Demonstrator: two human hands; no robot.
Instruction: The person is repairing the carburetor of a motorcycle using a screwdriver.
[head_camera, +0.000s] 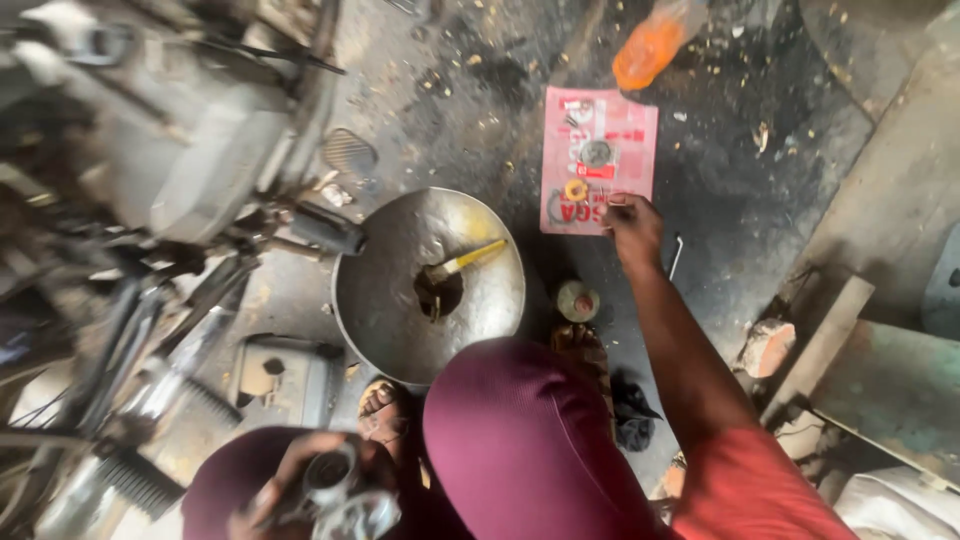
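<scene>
Metal part (335, 490) — a grimy, roughly round engine piece with a cup-like opening — sits at about seven o'clock, close to the body, with the left hand (285, 480) wrapped around it over a maroon-clad knee (520, 440). It looks mid-job, as far as I can judge: the part is off the engine and in hand, while small pieces wait laid out on the ground, so fitting or cleaning seems unfinished.

Just beyond the knee, near the centre, a wide metal bowl (400, 250) rests on the dirty floor (740, 200), with a dark puddle at its bottom and a yellow-handled tool (465, 260) lying in it, handle pointing toward two o'clock. A small round cap (577, 300) stands just beside the bowl's rim at three o'clock of it.

The right arm stretches out straight from the lower right toward twelve o'clock, elbow nearly locked. The right hand (632, 225) is palm down, fingers curled, its tips touching the lower right corner of a pink card (600, 160); whether it pinches anything I cannot tell. On the card lie a grey washer (597, 153) and a small yellow ring (575, 189), near each other but apart.

Farther out, at twelve to one o'clock, an orange plastic bottle (650, 45) lies on its side. A blurred engine (170, 160) fills the nine to eleven o'clock side.
</scene>
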